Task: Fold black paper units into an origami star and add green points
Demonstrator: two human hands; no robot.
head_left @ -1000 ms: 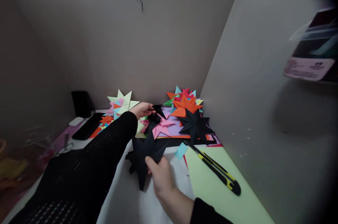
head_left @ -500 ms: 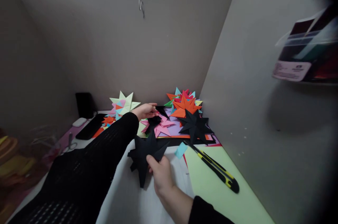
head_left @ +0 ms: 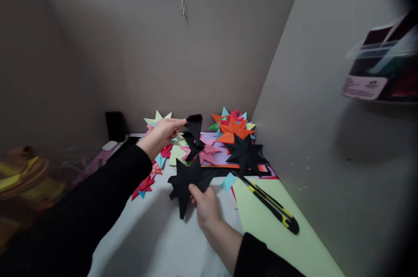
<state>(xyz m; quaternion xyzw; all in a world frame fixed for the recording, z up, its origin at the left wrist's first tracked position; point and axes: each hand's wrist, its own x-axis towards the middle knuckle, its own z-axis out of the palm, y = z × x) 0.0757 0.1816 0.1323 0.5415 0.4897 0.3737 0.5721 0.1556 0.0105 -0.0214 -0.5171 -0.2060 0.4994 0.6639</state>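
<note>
My left hand (head_left: 166, 132) pinches a small folded black paper piece (head_left: 195, 125) between thumb and fingers, above the back of the desk. Just under that piece lie more black folded paper (head_left: 193, 148) and a pink paper star (head_left: 209, 152). My right hand (head_left: 206, 205) grips a black paper star (head_left: 187, 180) by one lower point, thumb on top, over the white desk surface. Some of this star's points are long and sharp; those on its left look short and blunt. A second black paper star (head_left: 245, 154) rests at the back right.
Coloured stars, an orange star (head_left: 235, 130) among them, pile up at the back right. A yellow-black utility knife (head_left: 272, 205) lies on pale green paper (head_left: 313, 246), near a light blue scrap (head_left: 228, 182). Grey partitions (head_left: 163, 50) enclose the desk. A pouch (head_left: 385, 63) hangs at right.
My left hand has lifted the folded black piece up from the pile at the back. My right hand still holds the black star. The view has shifted slightly.
</note>
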